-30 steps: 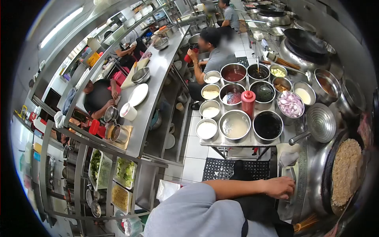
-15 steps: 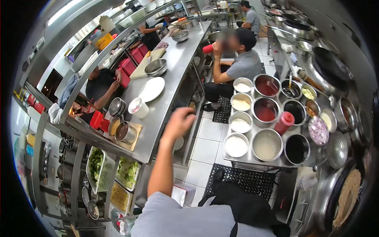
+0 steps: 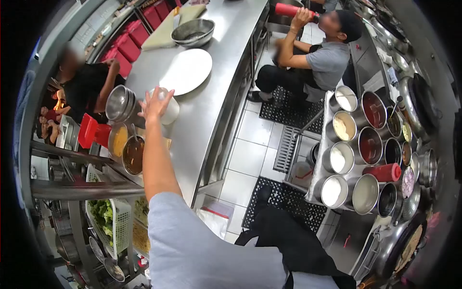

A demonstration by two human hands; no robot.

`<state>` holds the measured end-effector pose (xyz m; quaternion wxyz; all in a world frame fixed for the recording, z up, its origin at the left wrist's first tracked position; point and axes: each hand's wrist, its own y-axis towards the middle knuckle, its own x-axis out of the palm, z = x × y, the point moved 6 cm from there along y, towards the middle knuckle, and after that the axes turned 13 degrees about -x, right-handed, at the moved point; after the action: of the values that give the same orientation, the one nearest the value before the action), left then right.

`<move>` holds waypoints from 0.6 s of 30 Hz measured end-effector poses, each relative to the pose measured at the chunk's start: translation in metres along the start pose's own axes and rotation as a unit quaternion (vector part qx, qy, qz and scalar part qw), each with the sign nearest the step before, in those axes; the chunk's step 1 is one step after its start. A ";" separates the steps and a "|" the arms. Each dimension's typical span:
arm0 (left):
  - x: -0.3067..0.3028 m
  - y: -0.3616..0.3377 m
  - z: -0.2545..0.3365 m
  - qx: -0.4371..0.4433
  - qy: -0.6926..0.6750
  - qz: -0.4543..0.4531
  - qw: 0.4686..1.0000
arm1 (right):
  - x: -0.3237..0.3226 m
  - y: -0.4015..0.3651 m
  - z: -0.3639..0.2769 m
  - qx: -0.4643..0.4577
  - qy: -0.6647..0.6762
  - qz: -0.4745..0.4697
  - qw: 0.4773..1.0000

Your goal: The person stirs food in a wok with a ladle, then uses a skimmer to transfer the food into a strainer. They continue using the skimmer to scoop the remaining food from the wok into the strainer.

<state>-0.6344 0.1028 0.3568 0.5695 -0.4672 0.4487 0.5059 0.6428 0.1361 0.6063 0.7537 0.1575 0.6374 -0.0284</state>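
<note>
My left hand (image 3: 155, 105) stretches over the steel counter with its fingers spread, overlapping a white tub (image 3: 172, 111) in this view. Just past the tub lies a large white oval plate (image 3: 191, 71). To the left of the hand stand stacked metal bowls (image 3: 117, 102). Nearer to me, beside my forearm, are a pot of brown sauce (image 3: 133, 155) with a utensil in it and a container of orange-yellow sauce (image 3: 118, 140). A red container (image 3: 88, 130) is at their left. My right hand is out of view.
A seated co-worker (image 3: 323, 65) tips up a red bottle (image 3: 288, 9). Another person (image 3: 86, 91) is across the counter. At right, several metal pots (image 3: 365, 193) and a red squeeze bottle (image 3: 382, 172) crowd a table. A lettuce basket (image 3: 122, 226) is below left.
My left hand has moved left and forward from above the counter's edge to the white tub, fingers spreading. The view has turned left; the co-worker's bottle is tipped higher.
</note>
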 end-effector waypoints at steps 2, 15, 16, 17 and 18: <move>-0.003 -0.003 -0.001 -0.004 -0.020 -0.012 1.000 | -0.005 0.010 0.003 -0.011 0.002 -0.001 1.000; 0.057 0.007 -0.074 0.027 -0.303 -0.096 0.948 | 0.059 0.000 -0.052 -0.056 0.294 0.000 0.954; 0.068 0.002 -0.084 -0.025 -0.349 -0.163 0.923 | 0.055 -0.003 -0.074 -0.071 0.283 -0.002 0.956; 0.077 -0.003 -0.091 -0.080 -0.392 -0.224 0.889 | 0.056 -0.007 -0.082 -0.056 0.314 -0.020 0.947; 0.058 -0.047 -0.078 -0.113 -0.450 -0.213 0.860 | 0.059 -0.008 -0.090 -0.045 0.348 -0.035 0.936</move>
<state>-0.5860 0.0324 0.2904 0.7465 -0.3342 -0.0277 0.5746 0.5666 0.1622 0.5348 0.4899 0.1011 0.8654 0.0309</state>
